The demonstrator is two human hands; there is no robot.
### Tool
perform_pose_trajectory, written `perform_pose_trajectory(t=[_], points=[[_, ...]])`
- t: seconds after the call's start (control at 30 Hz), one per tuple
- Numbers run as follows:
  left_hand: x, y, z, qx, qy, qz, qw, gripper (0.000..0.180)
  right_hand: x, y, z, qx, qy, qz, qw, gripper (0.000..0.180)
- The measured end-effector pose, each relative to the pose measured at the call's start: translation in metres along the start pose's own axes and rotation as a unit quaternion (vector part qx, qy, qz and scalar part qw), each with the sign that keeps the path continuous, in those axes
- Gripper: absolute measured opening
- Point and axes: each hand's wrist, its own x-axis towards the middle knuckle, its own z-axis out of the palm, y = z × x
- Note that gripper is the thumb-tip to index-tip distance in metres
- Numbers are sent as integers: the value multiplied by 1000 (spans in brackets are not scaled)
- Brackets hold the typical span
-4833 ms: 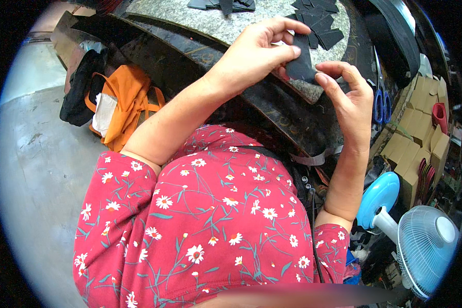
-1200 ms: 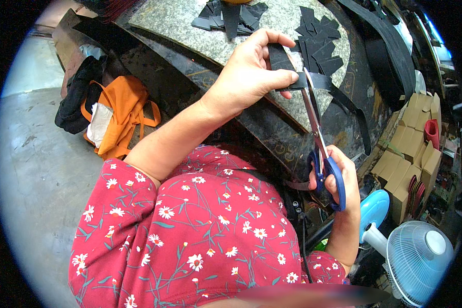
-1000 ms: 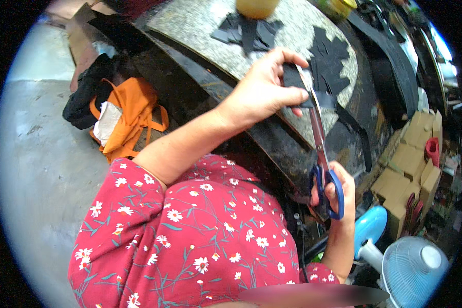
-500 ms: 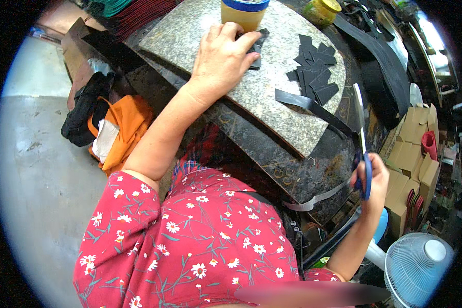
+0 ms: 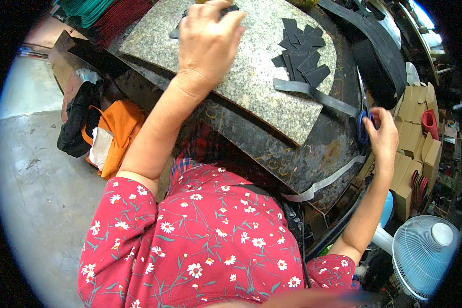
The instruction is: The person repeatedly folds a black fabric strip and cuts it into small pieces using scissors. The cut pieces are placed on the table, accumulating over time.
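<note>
My left hand (image 5: 208, 49) is over the speckled stone slab (image 5: 256, 72), fingers apart and bent down at the far edge of the picture. Dark flat pieces (image 5: 175, 34) show partly beneath and beside it; its fingertips are partly hidden. On the right, my right hand (image 5: 384, 132) has its thumb and fingers at the blue handles of the scissors (image 5: 363, 127), whose blades point away from me. Left of the scissors, a dark strip (image 5: 336, 104) runs from the slab onto the table. A loose pile of cut black pieces (image 5: 303, 54) lies on the slab.
The dark, stained worktable (image 5: 287, 164) carries a pale strip (image 5: 328, 180) near its front edge. A wide black band (image 5: 377, 56) curves along the far right. Cardboard boxes (image 5: 410, 120) and a fan (image 5: 427, 251) stand at right; an orange cloth (image 5: 120, 131) hangs at left.
My right hand and the scissors have moved away from me, toward the black band. The view has shifted, leaving only a sliver of the blue-rimmed tub's body visible beyond my left hand.
</note>
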Motion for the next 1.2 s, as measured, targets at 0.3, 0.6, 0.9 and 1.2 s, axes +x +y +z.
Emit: perform_pose_trajectory(t=[0.3,0.6,0.9,1.2], points=[[32,66,61,-271,-252,107,923,18,0,-139,41,39,91,-294,951,37],[18,83,54,-144,-259,140,945,23,-25,-123,30,95,39,-278,955,21],[6,65,10,-133,-262,121,948,10,-23,-97,28,492,13,-9,870,10],[-21,65,-6,-245,-199,-12,949,22,-21,-99,29,538,27,25,842,12]])
